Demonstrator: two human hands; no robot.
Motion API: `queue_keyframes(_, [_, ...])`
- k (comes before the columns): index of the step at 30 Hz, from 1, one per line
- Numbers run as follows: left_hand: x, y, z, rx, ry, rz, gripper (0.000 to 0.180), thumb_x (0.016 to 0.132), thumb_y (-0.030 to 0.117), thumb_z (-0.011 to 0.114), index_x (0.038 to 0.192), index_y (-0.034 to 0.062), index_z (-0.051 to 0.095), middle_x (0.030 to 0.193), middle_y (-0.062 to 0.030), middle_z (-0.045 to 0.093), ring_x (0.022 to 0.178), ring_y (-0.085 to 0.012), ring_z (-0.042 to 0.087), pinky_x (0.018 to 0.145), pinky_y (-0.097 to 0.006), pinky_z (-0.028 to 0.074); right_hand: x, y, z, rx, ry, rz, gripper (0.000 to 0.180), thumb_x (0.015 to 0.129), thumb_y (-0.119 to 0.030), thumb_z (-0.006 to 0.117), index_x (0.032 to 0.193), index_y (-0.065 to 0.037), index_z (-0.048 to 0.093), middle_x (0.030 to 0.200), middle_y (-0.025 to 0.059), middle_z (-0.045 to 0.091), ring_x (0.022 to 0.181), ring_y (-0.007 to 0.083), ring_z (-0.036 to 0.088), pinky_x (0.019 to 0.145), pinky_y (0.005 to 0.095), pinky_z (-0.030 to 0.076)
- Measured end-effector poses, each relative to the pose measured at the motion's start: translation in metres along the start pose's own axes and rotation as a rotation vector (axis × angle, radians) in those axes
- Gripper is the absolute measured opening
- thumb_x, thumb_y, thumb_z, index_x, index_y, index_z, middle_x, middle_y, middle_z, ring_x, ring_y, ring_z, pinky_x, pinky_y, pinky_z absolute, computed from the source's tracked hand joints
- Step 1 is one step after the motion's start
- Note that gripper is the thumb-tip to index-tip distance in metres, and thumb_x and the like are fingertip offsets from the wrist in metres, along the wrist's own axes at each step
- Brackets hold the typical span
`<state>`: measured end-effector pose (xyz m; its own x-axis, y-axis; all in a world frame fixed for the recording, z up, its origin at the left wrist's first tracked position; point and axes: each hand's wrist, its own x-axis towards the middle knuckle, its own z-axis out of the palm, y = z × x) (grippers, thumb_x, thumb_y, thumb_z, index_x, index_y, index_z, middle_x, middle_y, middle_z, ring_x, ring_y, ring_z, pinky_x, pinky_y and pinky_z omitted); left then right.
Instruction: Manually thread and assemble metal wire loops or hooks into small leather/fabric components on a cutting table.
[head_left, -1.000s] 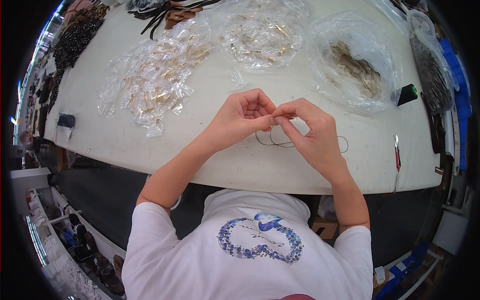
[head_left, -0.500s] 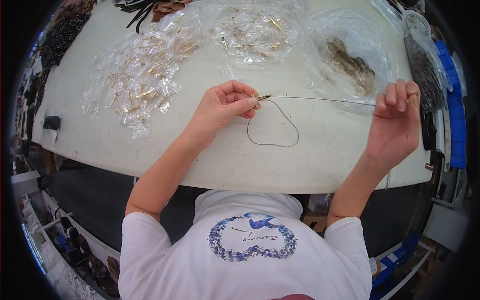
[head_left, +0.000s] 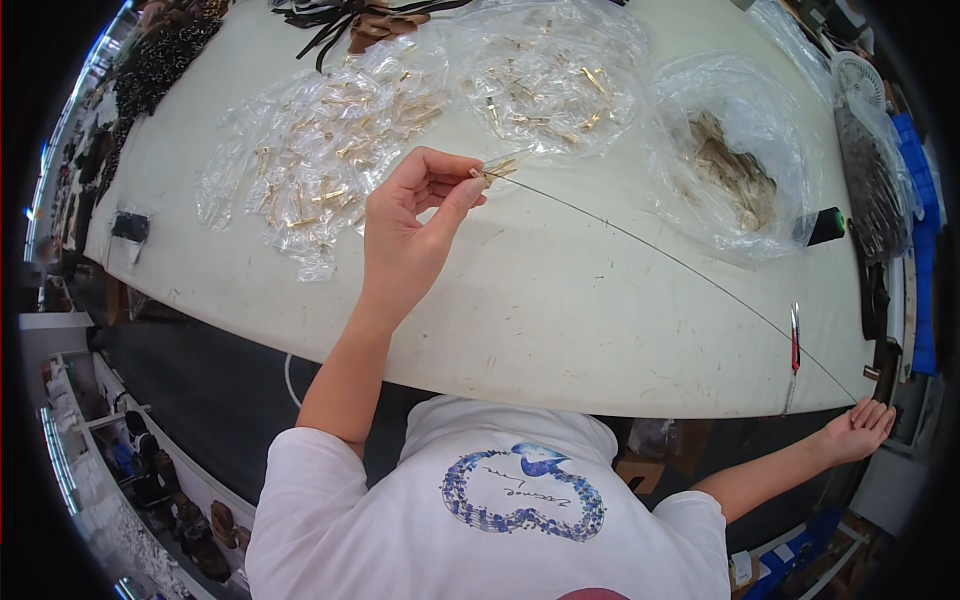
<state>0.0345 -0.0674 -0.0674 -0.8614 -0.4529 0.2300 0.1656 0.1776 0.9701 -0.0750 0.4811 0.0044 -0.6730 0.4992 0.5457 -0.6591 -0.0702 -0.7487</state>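
Note:
My left hand (head_left: 415, 215), raised over the middle of the table, pinches a small gold metal clip (head_left: 497, 170) between thumb and fingertips. A dark thread (head_left: 645, 240) runs from the clip in a long, nearly straight slant to the right. At its far end my right hand (head_left: 862, 430) has its fingers closed on the thread, just past the table's front right edge. Whether a needle sits in those fingers is too small to make out. Under the thread's right part lie red-handled scissors (head_left: 795, 345).
On the white table (head_left: 560, 330), clear packets with gold clips (head_left: 345, 150) are heaped at left, and a plastic bag of more clips (head_left: 550, 95) sits behind. Another clear bag (head_left: 735, 165) holds brownish material. Dark straps (head_left: 330, 25) lie at the back; a small black object (head_left: 827, 226) is at right.
My right hand has swung outward and down to the right, drawing the thread long. The loose loop below the clip is gone. My view has shifted, uncovering the scissors.

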Motion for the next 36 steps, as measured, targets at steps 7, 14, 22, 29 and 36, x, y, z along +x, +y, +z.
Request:
queue_keyframes(7, [0.0, 0.002, -0.026, 0.119, 0.206, 0.103, 0.013, 0.094, 0.002, 0.066, 0.106, -0.0026, 0.065, 0.098, -0.0064, 0.069, 0.086, -0.0128, 0.067, 0.081, -0.027, 0.055, 0.027, 0.015, -0.065, -0.263, 0.368, -0.248, 0.02, 0.099, 0.001, 0.05, 0.08, 0.003, 0.045, 0.061, -0.0027, 0.017, 0.05, 0.0102, 0.015, 0.047, 0.0286, 0.018])
queue_keyframes(14, [0.0, 0.012, -0.026, -0.133, 0.226, 0.025, 0.014, 0.093, 0.001, 0.067, 0.107, -0.0013, 0.064, 0.099, -0.0078, 0.069, 0.085, -0.0138, 0.067, 0.081, -0.028, 0.055, 0.003, 0.037, -0.028, -0.217, 0.369, -0.04, 0.011, 0.099, 0.0, 0.048, 0.089, 0.005, 0.049, 0.064, -0.0008, 0.026, 0.053, 0.0111, 0.023, 0.05, 0.0288, 0.024])
queue_keyframes(22, [-0.024, 0.035, 0.03, -0.208, -0.123, -0.029, 0.017, 0.09, 0.0, 0.07, 0.106, -0.0014, 0.063, 0.096, -0.0089, 0.07, 0.087, -0.0139, 0.068, 0.083, -0.026, 0.054, -0.194, 0.033, 0.188, -0.144, -0.805, 0.615, 0.014, 0.097, -0.003, 0.055, 0.111, -0.005, 0.056, 0.065, -0.0102, 0.032, 0.058, -0.0003, 0.025, 0.053, 0.0209, 0.02])
queue_keyframes(29, [-0.028, 0.035, 0.052, 0.12, -0.142, 0.257, 0.017, 0.086, -0.003, 0.072, 0.102, -0.001, 0.066, 0.096, -0.0072, 0.07, 0.09, -0.0133, 0.065, 0.084, -0.027, 0.05, -0.243, 0.032, 0.219, 0.109, -1.007, 0.848, 0.022, 0.092, -0.007, 0.069, 0.114, -0.003, 0.066, 0.059, -0.0117, 0.028, 0.055, 0.0003, 0.023, 0.053, 0.0215, 0.021])
queue_keyframes(36, [-0.034, 0.027, 0.05, 0.245, -0.184, 0.284, 0.014, 0.086, -0.002, 0.072, 0.099, -0.0001, 0.067, 0.092, -0.0064, 0.071, 0.086, -0.0131, 0.066, 0.079, -0.027, 0.053, -0.221, 0.023, 0.215, 0.238, -0.859, 0.928, 0.009, 0.097, -0.008, 0.063, 0.105, -0.003, 0.063, 0.064, -0.0105, 0.048, 0.057, -0.0021, 0.03, 0.053, 0.0195, 0.022])
